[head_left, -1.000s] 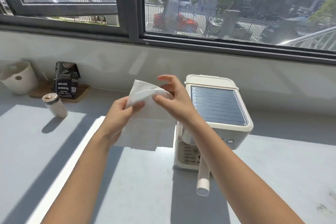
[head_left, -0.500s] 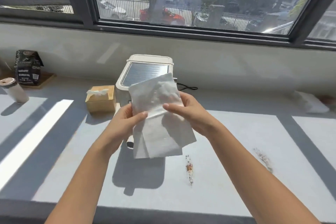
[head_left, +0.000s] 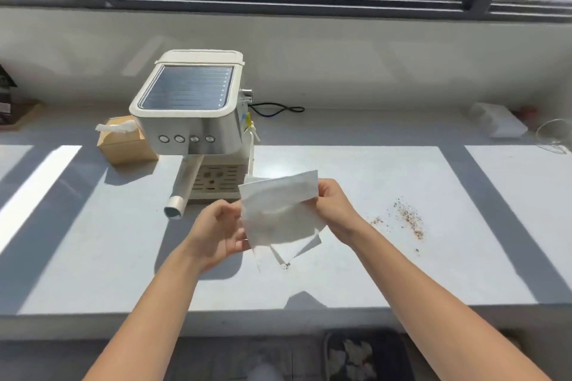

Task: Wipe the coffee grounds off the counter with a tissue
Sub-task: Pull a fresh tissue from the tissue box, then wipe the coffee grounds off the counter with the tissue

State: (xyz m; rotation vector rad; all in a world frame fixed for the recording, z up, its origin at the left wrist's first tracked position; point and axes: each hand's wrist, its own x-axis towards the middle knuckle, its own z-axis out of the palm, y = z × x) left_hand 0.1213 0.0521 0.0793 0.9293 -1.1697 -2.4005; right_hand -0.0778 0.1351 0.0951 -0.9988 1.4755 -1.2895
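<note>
White tissue (head_left: pixel 280 213) hangs in front of the coffee machine (head_left: pixel 192 108), above the counter (head_left: pixel 93 241), pinched by both hands: left hand (head_left: pixel 216 232) and right hand (head_left: pixel 332 210). Coffee grounds (head_left: pixel 408 219) lie unwiped right of the machine. I judge wiping hasn't started.

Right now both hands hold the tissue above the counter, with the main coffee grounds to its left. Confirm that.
Wrong side. The head view shows the coffee grounds right of the tissue; the left hand and right hand do hold it above the counter.
</note>
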